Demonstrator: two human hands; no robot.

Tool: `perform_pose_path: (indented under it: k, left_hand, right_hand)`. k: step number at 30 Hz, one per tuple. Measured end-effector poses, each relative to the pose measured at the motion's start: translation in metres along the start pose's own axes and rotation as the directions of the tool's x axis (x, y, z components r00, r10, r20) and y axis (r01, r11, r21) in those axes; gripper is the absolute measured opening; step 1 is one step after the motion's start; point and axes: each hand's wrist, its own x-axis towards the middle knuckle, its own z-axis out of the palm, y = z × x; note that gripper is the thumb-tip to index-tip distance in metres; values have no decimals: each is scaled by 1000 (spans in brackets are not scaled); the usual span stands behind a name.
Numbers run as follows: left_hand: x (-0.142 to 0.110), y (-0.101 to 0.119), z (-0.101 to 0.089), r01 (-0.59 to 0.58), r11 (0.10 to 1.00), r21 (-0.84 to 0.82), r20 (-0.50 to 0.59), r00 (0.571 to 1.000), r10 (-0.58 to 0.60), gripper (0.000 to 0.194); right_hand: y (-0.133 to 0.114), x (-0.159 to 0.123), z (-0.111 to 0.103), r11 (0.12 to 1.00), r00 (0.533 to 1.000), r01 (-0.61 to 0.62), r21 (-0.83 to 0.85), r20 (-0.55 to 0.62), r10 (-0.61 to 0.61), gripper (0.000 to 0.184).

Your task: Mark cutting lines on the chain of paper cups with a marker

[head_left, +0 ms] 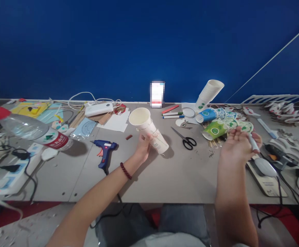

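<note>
My left hand [144, 145] is wrapped round a tall white paper cup [139, 117]. The cup leans with its mouth up and to the left, and a paper band with faint print circles its side. My right hand [238, 142] is turned palm up with curled fingers, over the right side of the table. A short white marker-like stick [253, 143] lies in its fingers; its exact kind is hard to make out. Just behind that hand lie green-patterned paper cups [213, 130] and blue-patterned paper cups [207, 115].
A blue glue gun [105, 151] lies left of the cup, black scissors [185, 138] to its right. Markers [173, 117] and a white cup stack [209, 93] are farther back. A water bottle [43, 135] and power strip [23, 168] occupy the left; cables run along the right.
</note>
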Motion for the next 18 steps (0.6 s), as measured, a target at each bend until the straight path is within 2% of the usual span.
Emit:
perform_pose_path:
  k: [2, 5, 10, 12, 14, 16, 18]
  left_hand:
    - [0, 0, -1, 39, 999, -26, -17, 999, -39, 75]
    - [1, 2, -1, 131, 988, -77, 0, 991, -131, 73]
    - [3, 11, -1, 169, 965, -200, -59, 981, -184, 61]
    - [4, 14, -2, 183, 957, -227, -73, 976, -204, 62]
    - [6, 16, -3, 217, 948, -233, -64, 969, -238, 68]
    - [6, 17, -4, 253, 936, -245, -32, 963, -269, 72]
    - [4, 16, -3, 278, 921, -274, 13, 958, -286, 72]
  right_hand:
    - [24, 21, -14, 1000, 1000, -16, 21, -15, 17, 25]
    - [46, 43, -27, 999, 998, 53, 4, 32, -53, 21]
    - [45, 67, -40, 998, 997, 57, 5, 48, -57, 36]
    - [38, 75, -50, 999, 1000, -18, 48, -11, 19, 45]
    - [27, 81, -62, 998, 993, -65, 22, -96, 66, 46]
    - [13, 82, -73, 991, 957, -130, -4, -261, 125, 40]
    - [-3, 78, -80, 991, 909, -134, 3, -397, 124, 31]
